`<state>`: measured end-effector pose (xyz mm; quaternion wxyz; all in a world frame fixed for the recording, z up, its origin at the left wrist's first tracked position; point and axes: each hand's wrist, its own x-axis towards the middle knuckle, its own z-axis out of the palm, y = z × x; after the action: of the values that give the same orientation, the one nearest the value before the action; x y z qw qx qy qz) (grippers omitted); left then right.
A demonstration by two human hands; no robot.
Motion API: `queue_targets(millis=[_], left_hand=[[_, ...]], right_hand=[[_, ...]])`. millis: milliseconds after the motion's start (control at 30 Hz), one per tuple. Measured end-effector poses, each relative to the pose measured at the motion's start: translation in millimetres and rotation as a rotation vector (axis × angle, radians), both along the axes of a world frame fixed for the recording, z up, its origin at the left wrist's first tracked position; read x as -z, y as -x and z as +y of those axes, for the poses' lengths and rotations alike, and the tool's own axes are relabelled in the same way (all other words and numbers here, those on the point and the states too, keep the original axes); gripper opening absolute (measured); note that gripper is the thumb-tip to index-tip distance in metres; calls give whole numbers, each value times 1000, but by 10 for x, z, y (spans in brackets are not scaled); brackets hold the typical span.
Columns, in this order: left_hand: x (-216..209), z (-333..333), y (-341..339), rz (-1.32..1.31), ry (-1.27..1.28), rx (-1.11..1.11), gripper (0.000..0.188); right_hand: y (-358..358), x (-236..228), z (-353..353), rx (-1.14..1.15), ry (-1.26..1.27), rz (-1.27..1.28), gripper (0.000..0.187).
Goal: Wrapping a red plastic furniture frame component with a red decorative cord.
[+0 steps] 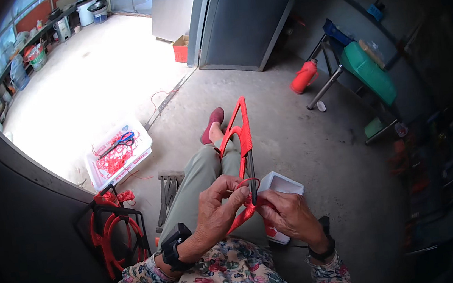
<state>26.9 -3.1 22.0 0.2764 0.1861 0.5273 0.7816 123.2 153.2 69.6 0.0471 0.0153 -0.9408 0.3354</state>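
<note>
Over my lap stands an angular frame (245,137), mostly wrapped in red cord, with a bare black bar (250,164) on its near right side. My left hand (217,211) is closed, thumb and forefinger pinching red cord (255,179) that loops up beside this bar. Across the bar, my right hand (289,212) is closed too, fingertips pressed together close to the frame's lower corner. A bit of red shows at those fingertips, seemingly the same cord; the rest of it is hidden by the fingers.
Left on the floor, a white tray (147,152) holds tangled red cord and blue-handled scissors (125,136). More black-and-red frames (115,230) lean nearer me. A white container (283,182) stands behind my right hand. Farther right are a red flask (304,78) and a metal-legged table (327,88).
</note>
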Motion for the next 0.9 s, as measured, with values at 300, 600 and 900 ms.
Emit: queue_targets(millis=[300,600,900], left_hand=[[-68,-22,36,247,171,-146,10],[-170,-160,25,3,8,-268,15],[-423,-169,-72,179,-116,-155,11]], right_hand=[[247,146,-45,80,159,85,31],[148,-134,124,56,89,457,18],[221,-362,-39,-209,23,207,31]])
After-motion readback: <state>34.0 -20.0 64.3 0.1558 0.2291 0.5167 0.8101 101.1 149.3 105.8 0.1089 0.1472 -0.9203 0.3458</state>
